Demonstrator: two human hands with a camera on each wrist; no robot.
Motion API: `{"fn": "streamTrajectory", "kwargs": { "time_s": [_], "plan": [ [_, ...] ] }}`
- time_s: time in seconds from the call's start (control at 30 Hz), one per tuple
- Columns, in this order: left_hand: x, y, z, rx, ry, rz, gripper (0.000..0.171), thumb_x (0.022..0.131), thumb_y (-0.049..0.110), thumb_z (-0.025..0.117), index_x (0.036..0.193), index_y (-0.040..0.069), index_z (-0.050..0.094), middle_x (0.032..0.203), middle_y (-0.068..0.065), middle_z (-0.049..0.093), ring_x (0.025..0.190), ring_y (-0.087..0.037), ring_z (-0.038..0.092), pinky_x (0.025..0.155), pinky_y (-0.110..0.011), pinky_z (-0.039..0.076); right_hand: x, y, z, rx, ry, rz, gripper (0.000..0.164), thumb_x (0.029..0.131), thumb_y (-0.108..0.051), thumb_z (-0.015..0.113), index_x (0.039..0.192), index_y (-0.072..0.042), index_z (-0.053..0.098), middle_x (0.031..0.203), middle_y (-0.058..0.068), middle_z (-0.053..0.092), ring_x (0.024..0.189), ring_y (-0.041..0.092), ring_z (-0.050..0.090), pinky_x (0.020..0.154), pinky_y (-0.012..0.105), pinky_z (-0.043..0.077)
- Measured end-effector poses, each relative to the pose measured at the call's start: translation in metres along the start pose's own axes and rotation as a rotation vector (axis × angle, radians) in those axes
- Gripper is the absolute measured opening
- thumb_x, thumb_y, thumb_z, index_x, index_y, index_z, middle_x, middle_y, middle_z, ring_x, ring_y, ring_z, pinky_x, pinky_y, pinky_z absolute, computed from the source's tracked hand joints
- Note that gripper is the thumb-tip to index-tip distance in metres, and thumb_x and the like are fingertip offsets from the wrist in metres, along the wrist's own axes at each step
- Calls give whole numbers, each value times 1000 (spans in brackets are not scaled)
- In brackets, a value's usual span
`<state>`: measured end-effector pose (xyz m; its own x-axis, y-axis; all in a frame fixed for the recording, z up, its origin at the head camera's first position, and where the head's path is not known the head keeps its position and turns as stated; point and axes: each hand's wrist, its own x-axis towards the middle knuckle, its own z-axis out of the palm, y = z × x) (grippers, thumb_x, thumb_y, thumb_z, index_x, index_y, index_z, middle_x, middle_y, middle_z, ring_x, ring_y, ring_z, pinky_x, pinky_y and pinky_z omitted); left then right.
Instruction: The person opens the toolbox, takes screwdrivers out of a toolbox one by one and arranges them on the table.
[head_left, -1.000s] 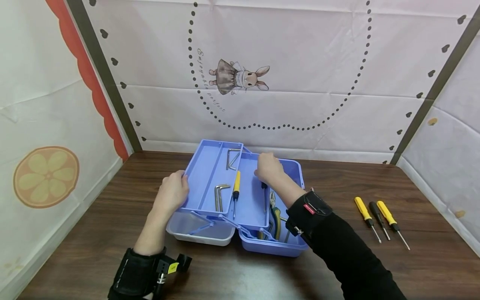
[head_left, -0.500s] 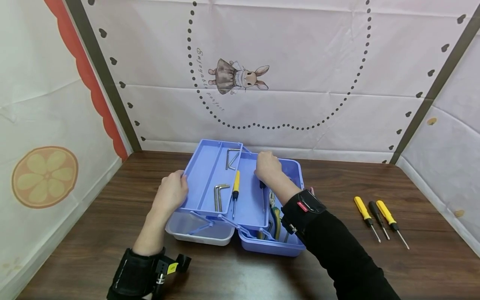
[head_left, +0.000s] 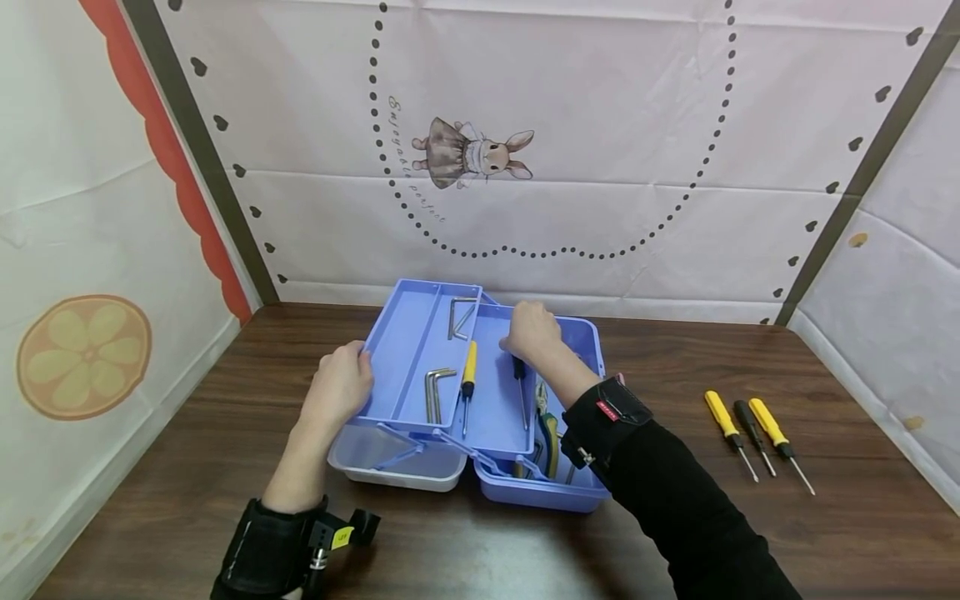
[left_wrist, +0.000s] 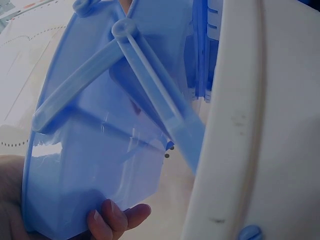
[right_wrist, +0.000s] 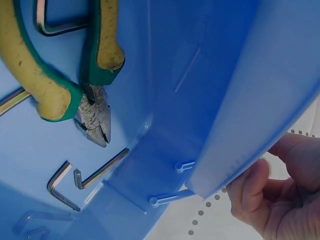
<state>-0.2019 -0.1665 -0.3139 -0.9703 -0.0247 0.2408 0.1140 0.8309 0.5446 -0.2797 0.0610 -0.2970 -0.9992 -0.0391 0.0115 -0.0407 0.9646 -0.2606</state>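
Observation:
A blue toolbox stands unfolded on the table, its left tray (head_left: 402,350) raised beside the right tray (head_left: 495,417). My left hand (head_left: 341,379) grips the left tray's outer side; in the left wrist view its fingers (left_wrist: 115,217) curl under the tray. Over the far right corner of the right tray, my right hand (head_left: 534,335) pinches a screwdriver (head_left: 521,392), whose dark collar and shaft show while most of its handle is hidden. In the right wrist view the tray wall hides what that hand (right_wrist: 280,190) holds. A yellow-handled screwdriver (head_left: 468,375) lies in the right tray.
Hex keys (head_left: 433,392) lie in the left tray. Pliers (right_wrist: 95,115) and more hex keys (right_wrist: 105,167) lie in the box's bottom. The translucent lid (head_left: 397,471) lies under the left tray. Several loose tools include a screwdriver (head_left: 723,417) on the table's right.
My right thumb and the screwdriver under it have shifted slightly left, and the shaft now tilts away from the right tray's edge. My left hand keeps its hold.

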Motion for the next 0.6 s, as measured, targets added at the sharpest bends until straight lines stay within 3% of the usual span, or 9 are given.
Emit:
{"fn": "streamTrajectory", "kwargs": {
  "time_s": [0.23,0.33,0.5,0.6],
  "plan": [
    [-1,2,0,-3,-15,3,34,91,6,34,112,-19,46,101,-36,53,89,-45,55,73,-52,45,-4,7,-7,126,-7,-14,26,78,-25,65,64,-5,57,61,5,57,53,16,56,49,25,43],
    [-1,2,0,-3,-4,7,34,91,5,34,111,-18,47,100,-36,54,89,-45,55,73,-52,45,-5,11,-11,238,-29,-9,25,80,-23,63,65,-3,58,51,6,58,45,15,57,45,22,43],
    [0,2,0,1,-6,3,34,91,6,33,112,-18,47,101,-36,53,89,-45,55,74,-53,44,-6,16,-17,407,-46,-6,29,82,-22,60,59,-4,54,50,7,57,47,15,59,45,21,41],
    [0,2,0,-3,-13,1,34,91,6,33,112,-18,46,102,-36,53,90,-46,54,74,-53,45,-7,18,-22,489,-9,-12,30,82,-21,60,58,-6,51,54,7,57,52,17,62,47,22,44]
  ]
}}
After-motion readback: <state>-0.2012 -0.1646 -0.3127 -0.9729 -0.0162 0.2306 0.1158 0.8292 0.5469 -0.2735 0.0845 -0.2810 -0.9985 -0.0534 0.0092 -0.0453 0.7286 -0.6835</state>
